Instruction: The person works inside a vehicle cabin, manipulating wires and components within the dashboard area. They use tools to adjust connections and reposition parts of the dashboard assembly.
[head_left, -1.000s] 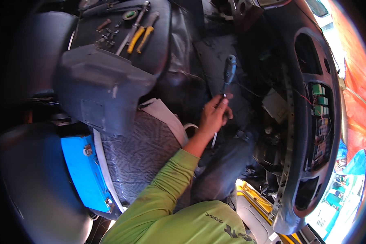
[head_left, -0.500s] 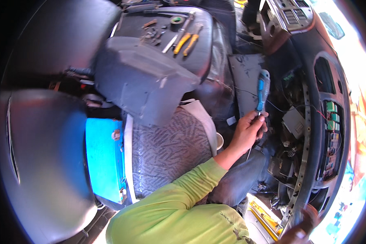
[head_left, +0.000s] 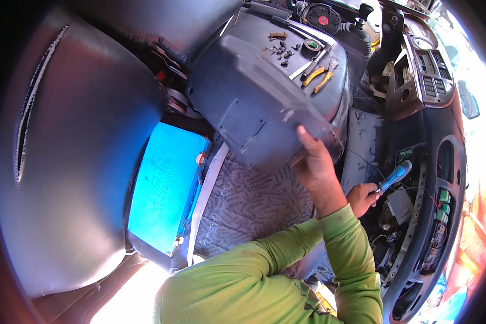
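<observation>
My left hand (head_left: 363,198) is wrapped round a screwdriver (head_left: 397,175) with a blue handle, which tilts up to the right near the opened dashboard. Its shaft is hidden. Crossing over the left forearm, my right hand (head_left: 317,166) grips the edge of a large dark plastic panel (head_left: 243,116), thumb on its face. The panel leans over the black seat and the patterned cushion (head_left: 254,202). Beyond it on the seat lie yellow-handled pliers (head_left: 323,78), a roll of tape (head_left: 311,46) and several small dark fasteners (head_left: 283,51).
A blue case (head_left: 167,183) with latches stands against the left seat (head_left: 92,162). On the right, the dashboard (head_left: 456,129) exposes wiring, a grey module (head_left: 399,207) and a fuse block (head_left: 434,245). A small fan (head_left: 321,20) and gear lever (head_left: 365,12) are at the far side.
My right hand has come from the lower right to the panel and taken hold of it. The screwdriver has tipped from nearly upright toward the dashboard. The view has shifted.
</observation>
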The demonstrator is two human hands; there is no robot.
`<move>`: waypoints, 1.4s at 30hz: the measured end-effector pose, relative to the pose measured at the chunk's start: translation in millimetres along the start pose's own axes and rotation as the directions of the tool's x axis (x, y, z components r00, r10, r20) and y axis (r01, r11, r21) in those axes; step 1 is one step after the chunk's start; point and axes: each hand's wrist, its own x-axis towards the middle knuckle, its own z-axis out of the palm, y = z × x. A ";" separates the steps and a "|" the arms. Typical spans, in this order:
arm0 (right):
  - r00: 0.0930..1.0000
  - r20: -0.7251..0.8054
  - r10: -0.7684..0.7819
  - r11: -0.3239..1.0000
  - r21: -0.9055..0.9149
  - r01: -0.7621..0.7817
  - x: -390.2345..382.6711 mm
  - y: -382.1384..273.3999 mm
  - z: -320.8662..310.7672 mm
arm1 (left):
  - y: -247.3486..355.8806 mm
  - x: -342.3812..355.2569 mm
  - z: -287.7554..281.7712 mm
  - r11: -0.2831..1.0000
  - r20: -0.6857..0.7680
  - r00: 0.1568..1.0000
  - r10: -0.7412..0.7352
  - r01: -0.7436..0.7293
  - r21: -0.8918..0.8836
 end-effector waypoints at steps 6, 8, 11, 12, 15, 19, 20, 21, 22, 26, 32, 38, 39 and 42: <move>0.890 0.371 -0.265 0.638 -0.624 0.450 -38.4 9.2 44.2 | 8.8 -1.2 -2.7 0.993 -0.012 0.993 0.117 -0.117 0.007; 0.697 0.645 -0.314 0.317 -0.620 0.717 -56.4 11.5 54.1 | 11.8 -1.5 -3.3 0.999 0.030 0.999 0.037 -0.038 0.019; 0.496 0.828 -0.264 0.106 -0.486 0.868 -69.5 22.0 64.9 | 13.2 -4.0 -9.9 0.998 0.045 0.999 0.030 -0.032 0.050; 0.450 0.851 -0.269 0.108 -0.438 0.893 -71.3 25.2 67.6 | 13.4 -5.4 -11.2 0.998 0.048 0.998 0.027 -0.030 0.063; 0.429 0.883 -0.191 -0.174 -0.460 0.871 -73.8 29.3 69.9 | 12.5 -9.3 -10.6 0.996 0.060 0.998 0.016 -0.021 0.087; 0.376 0.923 -0.082 -0.319 -0.382 0.867 -77.0 45.9 73.5 | 9.9 -11.0 -6.1 0.994 0.070 0.998 0.003 -0.010 0.110; 0.376 0.921 -0.096 -0.281 -0.388 0.878 -79.5 50.3 73.6 | 9.5 -10.8 -6.1 0.993 0.070 0.998 0.004 -0.012 0.121; 0.381 0.918 -0.109 -0.254 -0.397 0.882 -82.9 53.0 72.1 | 9.1 -10.8 -4.8 0.992 0.072 0.997 0.004 -0.013 0.127; 0.401 0.907 -0.129 -0.237 -0.421 0.875 -85.7 55.0 69.9 | 8.7 -11.8 -5.4 0.992 0.077 0.997 0.006 -0.016 0.126; 0.394 0.913 -0.101 -0.182 -0.406 0.895 -94.8 63.7 69.2 | 6.9 -9.0 3.3 0.995 0.120 0.993 -0.017 0.005 0.100; 0.521 0.817 -0.246 -0.261 -0.574 0.777 -146.1 -4.8 12.2 | 20.6 -6.8 -1.6 0.983 0.009 0.997 -0.077 0.077 -0.165; 0.672 0.304 -0.675 -0.260 -0.951 0.169 -201.9 -161.6 -46.3 | 39.6 14.4 3.0 0.573 0.336 0.917 0.215 0.160 -0.804; 0.680 0.241 -0.692 -0.143 -0.970 0.197 -195.6 -177.2 -52.1 | 44.5 27.6 10.6 0.650 0.385 0.880 0.278 0.123 -0.750; 0.748 0.288 -0.599 -0.137 -0.956 0.258 -184.1 -224.1 -50.2 | 65.9 67.5 40.6 0.762 0.469 0.782 0.409 -0.010 -0.648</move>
